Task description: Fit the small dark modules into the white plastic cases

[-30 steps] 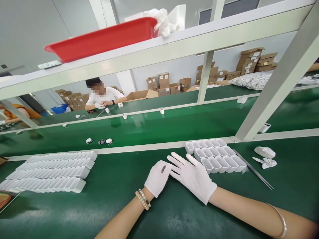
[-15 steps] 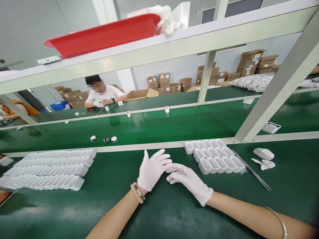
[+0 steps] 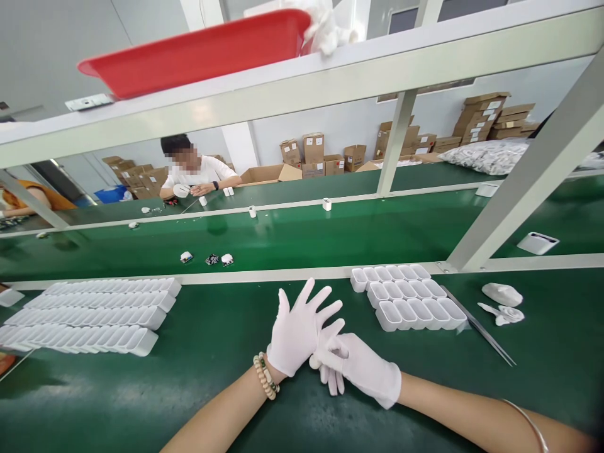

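My left hand [image 3: 302, 330], in a white glove, is open over the green bench, palm showing and fingers spread. It holds nothing. At its lower side my right hand [image 3: 356, 365], also in a white glove, has thumb and forefinger closed on the left glove's edge, beneath the little finger; its other fingers hang down. Right of the hands stand three rows of white plastic cases [image 3: 408, 308], open side up. A pair of tweezers [image 3: 481, 327] lies along their right side. Further right are a white cloth bundle [image 3: 503, 294] and a crumpled white piece [image 3: 503, 314].
Several rows of white cases [image 3: 89, 314] fill the left of the bench. Behind a pale rail, the green belt [image 3: 283, 242] carries small white parts. A shelf with a red tray [image 3: 202, 53] crosses above, and a slanted post [image 3: 523, 163] stands at right. A co-worker [image 3: 198, 170] sits opposite.
My left hand has spread its fingers wider and shifted slightly right. My right hand has moved lower and closed its thumb and forefinger on the left glove. Parts on the belt have shifted right.
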Demonstrator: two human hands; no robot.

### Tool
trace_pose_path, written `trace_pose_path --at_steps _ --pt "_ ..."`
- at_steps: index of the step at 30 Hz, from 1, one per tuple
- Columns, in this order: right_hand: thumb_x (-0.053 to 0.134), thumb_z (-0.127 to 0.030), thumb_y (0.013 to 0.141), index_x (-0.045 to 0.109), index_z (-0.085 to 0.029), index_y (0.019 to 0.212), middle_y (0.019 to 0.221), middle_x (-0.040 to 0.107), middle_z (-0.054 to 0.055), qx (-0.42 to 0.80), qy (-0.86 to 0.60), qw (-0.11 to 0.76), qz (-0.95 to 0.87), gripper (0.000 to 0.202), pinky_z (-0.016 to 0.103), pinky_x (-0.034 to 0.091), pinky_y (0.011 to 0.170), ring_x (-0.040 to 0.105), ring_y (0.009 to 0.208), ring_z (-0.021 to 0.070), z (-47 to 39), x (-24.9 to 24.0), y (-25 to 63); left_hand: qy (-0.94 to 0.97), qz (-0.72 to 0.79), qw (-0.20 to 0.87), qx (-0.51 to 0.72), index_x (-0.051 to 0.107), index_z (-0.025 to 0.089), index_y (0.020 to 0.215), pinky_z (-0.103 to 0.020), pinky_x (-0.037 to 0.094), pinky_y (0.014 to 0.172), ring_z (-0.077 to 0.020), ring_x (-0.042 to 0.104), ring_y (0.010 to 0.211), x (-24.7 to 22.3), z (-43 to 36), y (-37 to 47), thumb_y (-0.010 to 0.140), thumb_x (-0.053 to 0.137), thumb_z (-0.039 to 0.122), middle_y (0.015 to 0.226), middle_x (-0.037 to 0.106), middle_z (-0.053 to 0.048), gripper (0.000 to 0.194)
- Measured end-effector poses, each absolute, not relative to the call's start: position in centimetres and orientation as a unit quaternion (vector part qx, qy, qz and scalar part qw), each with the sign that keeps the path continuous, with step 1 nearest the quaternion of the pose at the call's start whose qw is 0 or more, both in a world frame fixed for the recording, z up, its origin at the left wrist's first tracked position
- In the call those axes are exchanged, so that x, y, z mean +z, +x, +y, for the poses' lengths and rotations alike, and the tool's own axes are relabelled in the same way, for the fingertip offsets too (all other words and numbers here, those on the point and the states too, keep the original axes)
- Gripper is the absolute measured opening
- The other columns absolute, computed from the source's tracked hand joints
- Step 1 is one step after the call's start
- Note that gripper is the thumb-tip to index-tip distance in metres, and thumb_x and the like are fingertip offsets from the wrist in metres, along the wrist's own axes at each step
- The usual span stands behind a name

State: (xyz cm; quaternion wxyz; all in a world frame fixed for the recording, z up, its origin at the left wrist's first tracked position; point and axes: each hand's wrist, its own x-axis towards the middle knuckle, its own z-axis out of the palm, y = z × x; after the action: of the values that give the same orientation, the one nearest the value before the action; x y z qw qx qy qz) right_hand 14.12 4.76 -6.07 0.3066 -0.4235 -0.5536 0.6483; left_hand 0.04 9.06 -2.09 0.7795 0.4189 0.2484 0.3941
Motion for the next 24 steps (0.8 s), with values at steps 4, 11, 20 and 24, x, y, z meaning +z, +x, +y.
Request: trace_pose_path --at_steps 4,11,20,24 --pt "0.057 -0.043 0.087 0.070 -0.016 0.083 0.066 0.067 0.001 0.619 -0.445 0.274 -0.586 0.030 0.022 0.044 0.047 0.061 0.051 0.0121 3.9 -4.8 13.2 0.573 0.324 0.635 0.405 0.069 0.040 0.114 -0.054 0.020 0.118 -0.0313 0.016 0.149 -3.3 9.6 0.1 0.073 0.058 0.078 0.146 0.050 0.003 0.057" --pt "0.061 -0.027 0.080 0.064 -0.019 0.068 0.061 0.063 -0.002 0.581 -0.496 0.262 -0.589 0.015 0.024 0.042 0.053 0.055 0.050 0.0109 2.8 -4.6 11.6 0.622 0.342 0.547 0.444 0.045 0.025 0.143 -0.050 0.030 0.116 -0.0293 0.041 0.138 -5.0 8.5 0.3 0.094 0.031 0.065 0.150 0.043 -0.009 0.064" --pt "0.063 -0.027 0.075 0.065 -0.020 0.067 0.056 0.063 -0.003 0.624 -0.471 0.296 -0.548 0.010 0.023 0.040 0.046 0.054 0.043 0.0108 2.0 -5.9 10.8 0.679 0.409 0.485 0.369 0.034 0.030 0.148 -0.052 0.027 0.117 -0.0319 0.037 0.139 -5.1 11.1 3.6 0.080 0.070 0.030 0.156 0.032 -0.009 0.077" --pt "0.059 -0.033 0.080 0.062 -0.018 0.070 0.056 0.061 -0.003 0.614 -0.474 0.371 -0.510 0.019 0.021 0.038 0.043 0.054 0.041 0.0088 3.0 -5.3 11.5 0.705 0.407 0.478 0.328 0.035 0.023 0.148 -0.055 0.022 0.117 -0.0375 0.029 0.142 -4.7 14.7 6.4 0.060 0.084 0.023 0.154 0.035 -0.014 0.102"
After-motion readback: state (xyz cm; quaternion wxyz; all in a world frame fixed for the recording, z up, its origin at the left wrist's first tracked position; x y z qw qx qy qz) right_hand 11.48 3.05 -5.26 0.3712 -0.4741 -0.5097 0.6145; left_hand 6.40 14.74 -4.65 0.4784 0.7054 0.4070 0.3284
